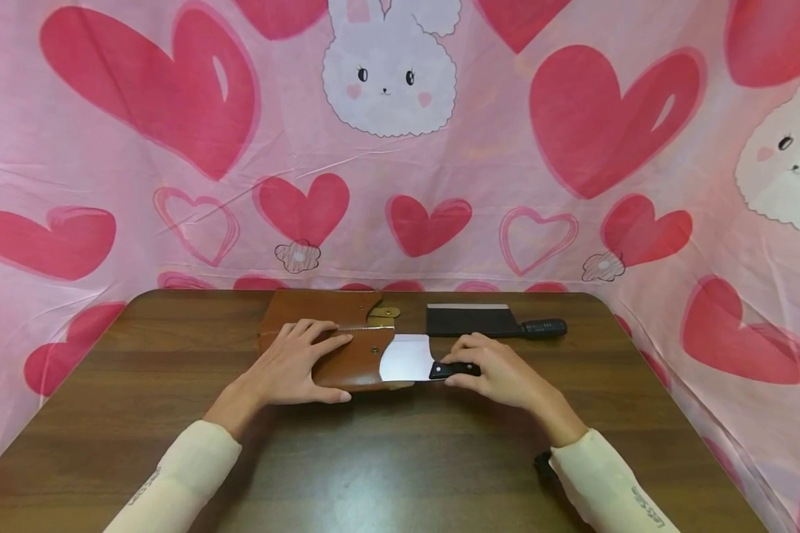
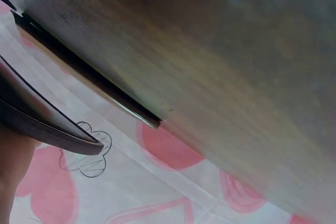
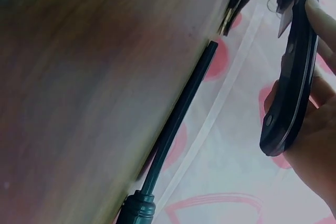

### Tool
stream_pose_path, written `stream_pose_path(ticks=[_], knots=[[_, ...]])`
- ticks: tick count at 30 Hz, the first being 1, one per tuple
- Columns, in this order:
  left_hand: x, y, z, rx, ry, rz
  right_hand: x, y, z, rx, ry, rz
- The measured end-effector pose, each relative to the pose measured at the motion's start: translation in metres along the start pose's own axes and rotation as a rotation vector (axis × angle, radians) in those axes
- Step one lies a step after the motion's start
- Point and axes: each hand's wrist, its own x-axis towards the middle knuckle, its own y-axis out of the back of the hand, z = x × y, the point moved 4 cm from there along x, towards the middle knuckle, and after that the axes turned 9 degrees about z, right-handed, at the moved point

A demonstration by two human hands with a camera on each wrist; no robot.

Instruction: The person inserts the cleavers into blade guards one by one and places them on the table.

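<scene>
A brown leather knife sheath [image 1: 363, 363] lies under my left hand [image 1: 292, 368], which holds it with the fingers over the top and the thumb at the near edge. From the sheath's right end sticks out a shiny cleaver blade [image 1: 405, 358]; the rest of the blade is hidden inside. My right hand [image 1: 500, 370] grips the cleaver's black riveted handle [image 3: 291, 82], thumb and fingers on either side. In the left wrist view the sheath [image 2: 52, 135] shows edge-on, raised off the table.
Behind lies a second brown sheath [image 1: 327, 305] with a snap strap [image 1: 388, 312]. To its right, a black cleaver [image 1: 470, 320] lies flat, handle [image 1: 545, 327] pointing right. The wooden table [image 1: 373, 459] ends at a pink heart-patterned cloth [image 1: 480, 170].
</scene>
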Motion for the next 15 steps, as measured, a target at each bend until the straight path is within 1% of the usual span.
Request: stream_pose_path(ticks=[6, 15], knots=[[0.0, 0.003, -0.001, -0.006, 0.013, 0.007, 0.004, -0.002, -0.004, -0.015, 0.016, 0.018], [-0.001, 0.006, 0.001, -0.002, 0.01, 0.018, 0.011, -0.005, -0.012, -0.036, 0.05, 0.054]])
